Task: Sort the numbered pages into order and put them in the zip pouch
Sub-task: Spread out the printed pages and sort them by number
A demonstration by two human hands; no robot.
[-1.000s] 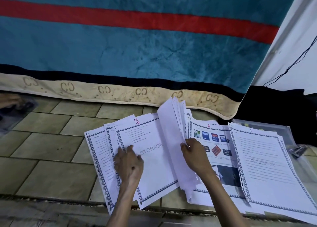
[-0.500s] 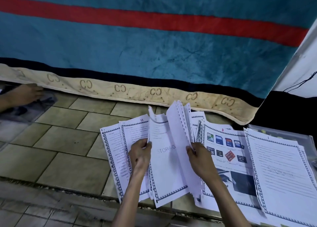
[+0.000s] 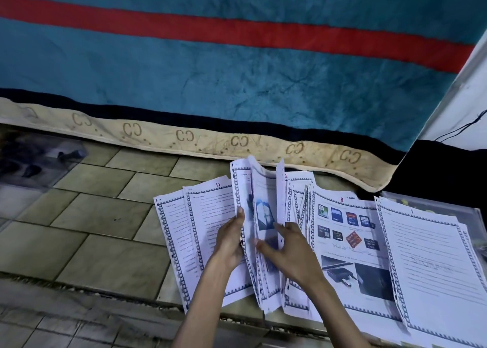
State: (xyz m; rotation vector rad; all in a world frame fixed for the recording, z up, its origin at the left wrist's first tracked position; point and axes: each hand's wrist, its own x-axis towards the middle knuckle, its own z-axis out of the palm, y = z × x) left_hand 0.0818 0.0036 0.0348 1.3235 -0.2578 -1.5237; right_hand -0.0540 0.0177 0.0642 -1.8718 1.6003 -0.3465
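Observation:
White printed pages with patterned borders lie fanned out on the tiled floor. My left hand (image 3: 228,238) grips the left edge of an upright bundle of pages (image 3: 264,208) at the middle of the fan. My right hand (image 3: 288,245) has its fingers spread against those raised sheets from the right. A page marked 11 (image 3: 210,216) lies flat to the left. A page marked 8 (image 3: 345,242) with memory-card pictures lies to the right. Page 1 (image 3: 432,266) tops a stack at far right. The clear zip pouch (image 3: 432,202) lies partly under that stack.
A teal blanket (image 3: 237,84) with a red stripe and beige hem hangs over the floor behind the pages. A clear plastic sheet with dark small items (image 3: 39,160) lies at far left. A white wall with a black cable (image 3: 461,126) stands at right.
The STORAGE page has been turned over to the left, and a page with a picture now shows between my hands. My left hand moved from lying on the left pile to gripping the raised sheets.

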